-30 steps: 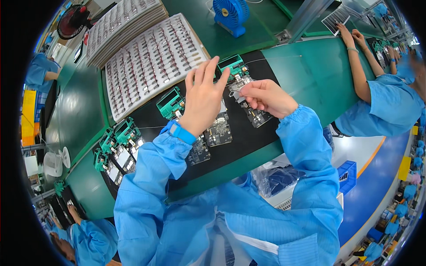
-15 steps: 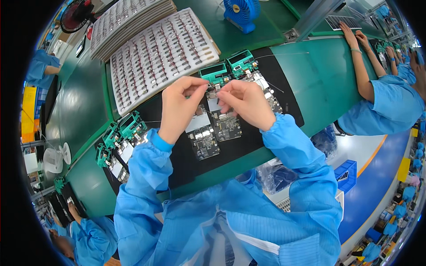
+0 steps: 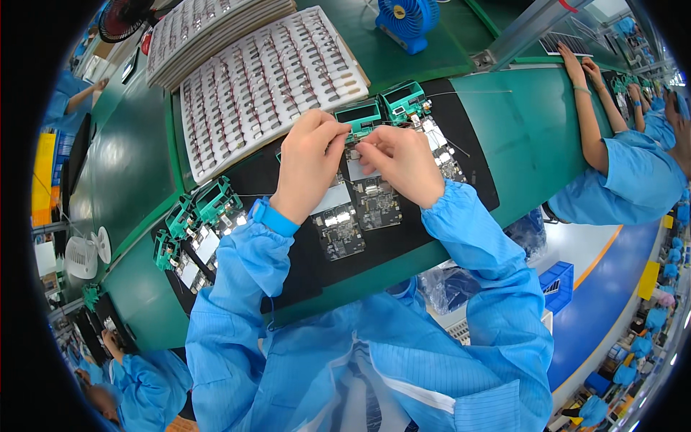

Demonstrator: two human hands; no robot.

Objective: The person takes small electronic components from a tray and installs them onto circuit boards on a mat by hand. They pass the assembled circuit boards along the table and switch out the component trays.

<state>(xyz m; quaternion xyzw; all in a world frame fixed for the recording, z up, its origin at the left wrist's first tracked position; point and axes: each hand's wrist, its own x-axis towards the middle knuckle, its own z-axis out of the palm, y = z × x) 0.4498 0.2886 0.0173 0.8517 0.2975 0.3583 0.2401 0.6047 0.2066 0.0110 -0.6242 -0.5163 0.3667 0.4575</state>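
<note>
My left hand is pinched, thumb against forefinger, at the lower edge of a green plastic frame. Close beside it, my right hand has its fingers drawn together over the top of a circuit board. Whatever the fingertips hold is too small and too covered to make out. A second circuit board lies just left of that one, its upper part behind my left hand. To the right, another green frame has a board with silvery parts below it.
A black mat lies under the boards on the green table. Behind my left hand stands a white tray of small wired parts, beside stacked trays. More green frames with boards sit left; a blue fan stands behind.
My left hand has shifted slightly right and up toward the green frame. My right hand's fingertips have come closer to the left ones. The view has shifted a little.
</note>
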